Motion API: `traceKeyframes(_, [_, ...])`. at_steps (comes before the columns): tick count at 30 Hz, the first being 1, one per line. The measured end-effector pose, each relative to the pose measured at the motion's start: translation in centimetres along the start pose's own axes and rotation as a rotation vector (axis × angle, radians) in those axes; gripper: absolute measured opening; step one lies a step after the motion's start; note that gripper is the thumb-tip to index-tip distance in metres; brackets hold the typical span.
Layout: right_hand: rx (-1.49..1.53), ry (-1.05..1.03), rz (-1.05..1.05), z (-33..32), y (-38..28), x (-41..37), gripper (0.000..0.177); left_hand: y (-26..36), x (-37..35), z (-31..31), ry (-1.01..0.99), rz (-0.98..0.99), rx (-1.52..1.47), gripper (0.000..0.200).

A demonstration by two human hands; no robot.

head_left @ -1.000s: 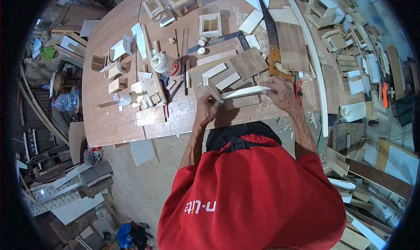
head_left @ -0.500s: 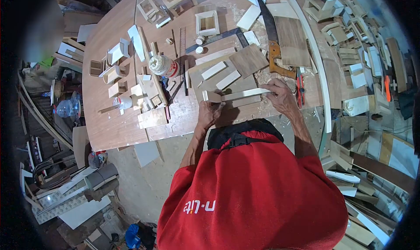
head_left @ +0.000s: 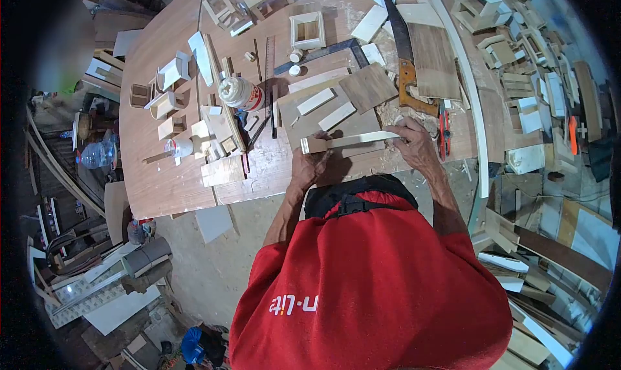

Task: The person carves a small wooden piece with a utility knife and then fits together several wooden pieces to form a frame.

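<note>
A long, narrow light wooden strip [head_left: 362,139] spans my two hands above the table's near edge. At its left end is a small wooden block [head_left: 315,145], and my left hand [head_left: 309,166] is closed round the block from below. The fingers of my right hand [head_left: 415,147] pinch the strip's right end. Beyond the strip, two small pale wood pieces [head_left: 316,102] [head_left: 337,116] and a square brown board [head_left: 369,88] lie on a flat panel [head_left: 294,114].
On the table [head_left: 162,198] stand an open jar [head_left: 240,94], a small white bottle [head_left: 183,147] and little wooden frames [head_left: 306,32]. A handsaw [head_left: 407,79], red-handled pliers [head_left: 444,134] and a metal square [head_left: 323,54] lie beyond my hands. Wood pieces crowd the right side.
The block at the strip's left end is turned slightly, showing more of its face. Both hands keep their hold and have barely moved; the view has shifted a little.
</note>
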State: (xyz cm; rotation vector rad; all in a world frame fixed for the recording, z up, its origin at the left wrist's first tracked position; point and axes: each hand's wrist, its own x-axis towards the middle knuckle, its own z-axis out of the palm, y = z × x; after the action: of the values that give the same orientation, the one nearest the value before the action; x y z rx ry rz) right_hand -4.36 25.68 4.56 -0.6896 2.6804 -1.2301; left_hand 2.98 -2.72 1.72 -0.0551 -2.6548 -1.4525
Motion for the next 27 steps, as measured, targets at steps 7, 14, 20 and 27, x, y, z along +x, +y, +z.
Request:
traceKeyframes(7, [0.052, -0.002, -0.001, 0.1, 0.2, -0.1, 0.035, 1.0, 0.5, -0.2, 0.024, 0.071, 0.108, 0.044])
traceKeyframes(14, [0.004, -0.028, 0.044, 0.2, 0.3, -0.2, 0.032, 0.4, 0.1, 0.2, 0.03, 0.069, 0.124, 0.04])
traceKeyframes(20, [0.042, -0.048, 0.117, 0.0, -0.5, -0.1, 0.03, 0.4, 0.1, 0.3, 0.058, 0.049, 0.077, 0.039])
traceKeyframes(27, [0.01, -0.016, 0.043, 0.3, 0.2, 0.0, 0.03, -0.5, 0.1, 0.2, -0.026, -0.068, -0.108, 0.037])
